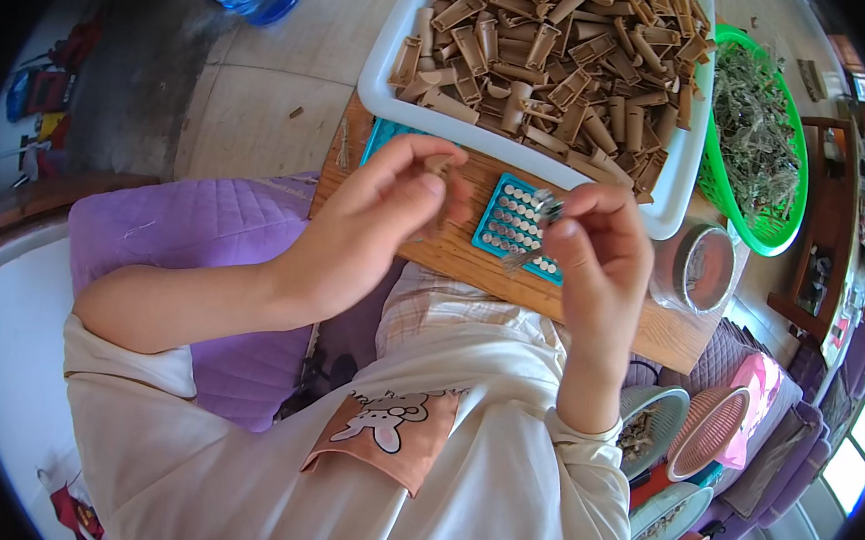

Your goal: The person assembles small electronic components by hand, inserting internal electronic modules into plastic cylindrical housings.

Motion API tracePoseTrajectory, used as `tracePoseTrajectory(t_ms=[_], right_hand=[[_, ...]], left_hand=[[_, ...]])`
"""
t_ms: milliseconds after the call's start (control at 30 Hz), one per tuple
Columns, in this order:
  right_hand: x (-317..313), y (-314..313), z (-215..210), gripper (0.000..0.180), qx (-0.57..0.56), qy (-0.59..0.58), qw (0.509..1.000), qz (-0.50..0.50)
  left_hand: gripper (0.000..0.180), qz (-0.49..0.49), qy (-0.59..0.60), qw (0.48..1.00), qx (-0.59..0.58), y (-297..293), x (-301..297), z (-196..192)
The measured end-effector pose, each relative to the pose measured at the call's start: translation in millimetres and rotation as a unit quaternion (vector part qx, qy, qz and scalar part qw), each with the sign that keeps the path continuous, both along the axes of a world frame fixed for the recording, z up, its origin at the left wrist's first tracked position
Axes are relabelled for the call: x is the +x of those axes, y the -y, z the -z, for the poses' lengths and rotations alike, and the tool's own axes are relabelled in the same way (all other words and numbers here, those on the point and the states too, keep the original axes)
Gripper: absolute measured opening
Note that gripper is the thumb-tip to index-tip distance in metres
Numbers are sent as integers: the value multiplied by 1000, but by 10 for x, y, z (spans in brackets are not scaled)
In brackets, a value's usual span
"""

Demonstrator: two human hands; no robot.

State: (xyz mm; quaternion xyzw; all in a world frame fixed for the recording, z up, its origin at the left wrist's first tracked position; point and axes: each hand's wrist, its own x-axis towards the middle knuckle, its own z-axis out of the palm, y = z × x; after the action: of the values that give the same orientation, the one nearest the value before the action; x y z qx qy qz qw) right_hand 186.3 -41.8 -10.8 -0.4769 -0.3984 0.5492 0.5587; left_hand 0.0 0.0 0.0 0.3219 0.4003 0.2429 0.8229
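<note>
My left hand (382, 206) is raised over the wooden table (454, 251), its thumb and fingers closed on a small brown plastic piece (441, 165), mostly covered by the fingers. To its right, my right hand (601, 267) pinches a small dark, shiny bundle (547, 210) with thin strands sticking out; its exact kind is too small to tell. Just beneath and beside that bundle lies a teal tray (479, 235) with rows of small round whitish pieces, partly hidden by my right hand.
Beyond my hands stands a white tub (521, 148) heaped with brown trough-shaped plastic parts (543, 47). A green basket (771, 234) of tangled grey-green strands is at the right, near a clear round container (705, 267). Several baskets (707, 430) stand lower right; a purple quilted seat (185, 223) is left.
</note>
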Motion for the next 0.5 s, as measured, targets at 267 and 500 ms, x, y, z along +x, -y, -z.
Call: tracePoseTrajectory(t_ms=[267,500], right_hand=[[-413,91,129,16,154,119,975,110],[-519,155,176,16,178,94,965,166]], left_hand=[[37,51,-36,968,243,74,17,-27],[38,25,-4,982,185,84,23,-27]])
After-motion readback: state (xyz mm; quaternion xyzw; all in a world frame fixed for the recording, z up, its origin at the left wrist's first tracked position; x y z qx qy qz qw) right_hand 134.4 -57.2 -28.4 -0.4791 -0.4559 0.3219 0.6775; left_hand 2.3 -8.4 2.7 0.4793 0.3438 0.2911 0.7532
